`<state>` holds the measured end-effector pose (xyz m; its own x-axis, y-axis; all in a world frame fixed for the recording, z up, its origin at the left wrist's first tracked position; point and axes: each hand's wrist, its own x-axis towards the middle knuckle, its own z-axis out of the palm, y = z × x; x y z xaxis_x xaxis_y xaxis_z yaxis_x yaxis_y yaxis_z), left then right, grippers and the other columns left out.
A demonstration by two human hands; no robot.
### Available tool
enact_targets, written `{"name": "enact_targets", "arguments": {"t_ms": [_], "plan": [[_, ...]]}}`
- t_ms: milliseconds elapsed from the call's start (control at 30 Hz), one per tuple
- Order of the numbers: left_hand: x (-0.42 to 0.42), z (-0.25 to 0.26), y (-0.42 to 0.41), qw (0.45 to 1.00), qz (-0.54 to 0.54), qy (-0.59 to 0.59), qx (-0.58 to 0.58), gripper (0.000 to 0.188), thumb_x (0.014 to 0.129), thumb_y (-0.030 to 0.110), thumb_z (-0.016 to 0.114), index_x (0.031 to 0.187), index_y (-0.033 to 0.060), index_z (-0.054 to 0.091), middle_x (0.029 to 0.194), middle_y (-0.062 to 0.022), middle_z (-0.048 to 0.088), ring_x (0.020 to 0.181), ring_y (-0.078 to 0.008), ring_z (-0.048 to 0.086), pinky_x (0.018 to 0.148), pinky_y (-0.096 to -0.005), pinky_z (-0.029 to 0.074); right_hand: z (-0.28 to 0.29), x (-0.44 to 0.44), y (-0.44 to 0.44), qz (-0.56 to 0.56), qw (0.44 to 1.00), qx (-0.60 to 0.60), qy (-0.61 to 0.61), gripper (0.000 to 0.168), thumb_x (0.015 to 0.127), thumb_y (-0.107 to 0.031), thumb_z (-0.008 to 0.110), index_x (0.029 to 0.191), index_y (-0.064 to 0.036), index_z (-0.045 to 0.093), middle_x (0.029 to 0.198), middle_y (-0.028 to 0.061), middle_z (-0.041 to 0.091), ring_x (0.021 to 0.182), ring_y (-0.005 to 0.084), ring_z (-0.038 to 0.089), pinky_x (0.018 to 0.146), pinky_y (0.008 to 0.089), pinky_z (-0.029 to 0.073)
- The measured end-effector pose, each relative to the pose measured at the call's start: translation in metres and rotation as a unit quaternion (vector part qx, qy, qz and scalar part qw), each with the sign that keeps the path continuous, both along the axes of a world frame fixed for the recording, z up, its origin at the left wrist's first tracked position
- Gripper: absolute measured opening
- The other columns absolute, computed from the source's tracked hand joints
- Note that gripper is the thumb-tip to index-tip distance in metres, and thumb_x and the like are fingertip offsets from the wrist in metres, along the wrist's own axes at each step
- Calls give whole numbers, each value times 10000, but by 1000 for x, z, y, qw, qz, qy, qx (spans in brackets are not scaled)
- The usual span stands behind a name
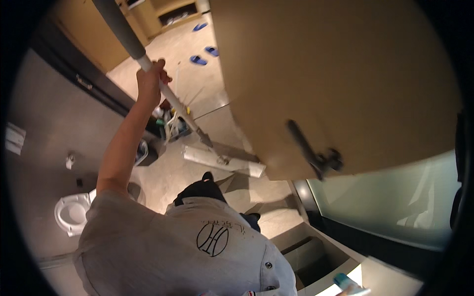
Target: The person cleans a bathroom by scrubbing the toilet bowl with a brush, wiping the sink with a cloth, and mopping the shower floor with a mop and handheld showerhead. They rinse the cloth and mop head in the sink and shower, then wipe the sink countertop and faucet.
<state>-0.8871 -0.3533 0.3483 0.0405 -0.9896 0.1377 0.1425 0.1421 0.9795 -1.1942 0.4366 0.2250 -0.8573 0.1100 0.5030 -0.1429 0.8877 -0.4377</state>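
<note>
My left hand (150, 83) is closed around the white pole (174, 100) of a flat mop, just below its dark grey grip (122, 27). The pole slants down to a long white mop head (222, 161) on the floor, in front of my feet and close to the lower edge of a wooden door (333, 74). At the bottom right edge, a skin-toned sliver that appears to be my right hand (348, 291) shows beside a blurred teal and white object (344, 282). Most of that hand is out of frame, so its grip is unclear.
The door has a dark lever handle (307, 148). By the doorway stand a container of cleaning items (176, 125) and a lined bin (144, 153). A white toilet (72, 214) is at left. Blue slippers (198, 60) lie beyond. At right are a frosted glass panel (385, 199) and an open recess (314, 259).
</note>
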Motion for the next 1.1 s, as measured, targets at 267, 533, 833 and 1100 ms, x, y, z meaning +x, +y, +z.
{"name": "enact_targets", "arguments": {"t_ms": [267, 533, 833, 1100], "plan": [[118, -87, -35, 988, 117, 80, 54, 251, 873, 95, 578, 676, 99, 423, 550, 2, 370, 490, -121, 379, 562, -313, 404, -131, 42, -383, 390, 863, -52, -318, 447, 725, -35, 721, 1137, 34, 563, 1112, 165, 588, 1013, 293, 569, 894, 395, 447], [199, -171, -30, 961, 268, 44, 57, 186, 912, 49, 511, 762, 91, 409, 622, 4, 372, 582, -113, 361, 676, -324, 400, -230, 109, -751, 586, 643, -178, -460, 522, 764, -126, 717, 1226, 8, 513, 1172, 127, 565, 1089, 228, 526, 953, 349, 400], [207, -243, -50, 834, 538, -57, 105, 237, 882, 68, 460, 719, 135, 301, 610, 30, 224, 568, -97, 241, 676, -304, 351, -433, 198, -1069, 735, 562, -54, -375, 389, 748, -70, 671, 1125, -46, 578, 960, 137, 569, 914, 317, 578, 801, 381, 459], [269, -311, -43, 813, 543, -101, 185, 270, 898, 176, 490, 722, 127, 292, 645, 22, 227, 605, -108, 259, 781, -328, 377, -596, 323, -1184, 757, 521, -12, -395, 400, 737, -112, 707, 1100, -15, 571, 1002, 166, 573, 928, 356, 577, 795, 409, 460]]}}
